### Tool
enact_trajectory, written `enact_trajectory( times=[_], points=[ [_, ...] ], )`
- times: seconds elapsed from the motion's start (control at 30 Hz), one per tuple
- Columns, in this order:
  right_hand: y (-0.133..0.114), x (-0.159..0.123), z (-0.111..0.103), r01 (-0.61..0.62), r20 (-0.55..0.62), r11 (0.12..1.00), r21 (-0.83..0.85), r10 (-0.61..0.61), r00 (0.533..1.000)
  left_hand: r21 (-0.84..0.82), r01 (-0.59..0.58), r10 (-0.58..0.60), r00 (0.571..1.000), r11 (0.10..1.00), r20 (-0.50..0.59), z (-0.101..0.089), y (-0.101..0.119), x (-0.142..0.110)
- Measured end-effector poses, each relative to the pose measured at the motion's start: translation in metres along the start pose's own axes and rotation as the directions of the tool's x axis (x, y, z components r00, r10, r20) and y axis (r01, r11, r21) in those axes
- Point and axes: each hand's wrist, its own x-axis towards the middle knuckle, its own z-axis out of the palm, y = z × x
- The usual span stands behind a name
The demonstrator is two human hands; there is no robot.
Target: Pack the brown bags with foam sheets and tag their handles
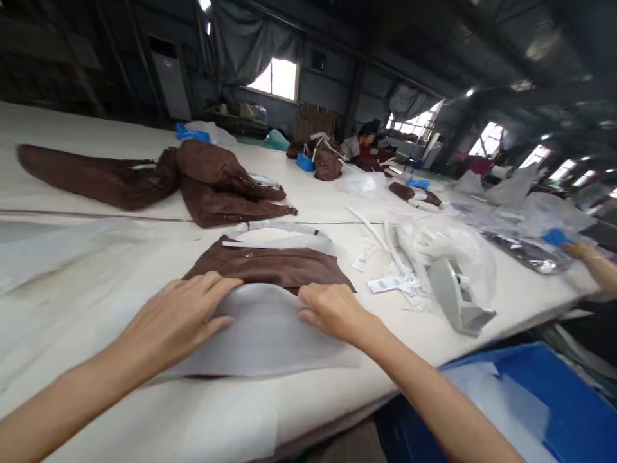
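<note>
bare forearms [424, 379] lead to a left hand [180, 315] and a right hand [337, 312], each pinching the far edge of a thin translucent white sheet [270, 334], with a flat brown leather-like bag [284, 262] lying lengthwise left-to-right just beyond, neither hand clearly nearer.

left hand [180, 312], right hand [335, 312] — at far edge of pale sheet [272, 334] | brown bag [274, 263] beyond | 1 blue bin [573, 399] — lower right

A big blue bin [569, 392] is by the edge of the white table [313, 199]. A grey thing [446, 289] sits near white tags [384, 284]. Far back, a grey curtain [245, 42] hangs by a bright window [276, 78].
</note>
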Motion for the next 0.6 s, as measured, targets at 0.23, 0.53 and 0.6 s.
enact_trajectory(
  times=[0.23, 0.53, 0.6],
  points=[
    [0.019, -0.029, 0.016, -0.116, -0.208, 0.990, 0.081, 0.131, 0.969, -0.037, 0.034, -0.027, 0.981, 0.999, 0.195, -0.008, -0.005, 0.015],
    [0.029, -0.031, 0.024, -0.087, -0.170, 0.994, 0.073, 0.098, 0.981, -0.048, -0.058, 0.072, 0.923, 0.997, 0.379, -0.039, -0.004, 0.023],
    [0.032, -0.031, 0.028, -0.029, -0.217, 0.999, 0.044, 0.038, 0.975, -0.035, -0.128, 0.132, 0.923, 0.991, 0.362, -0.035, -0.007, 0.019]
  ],
)
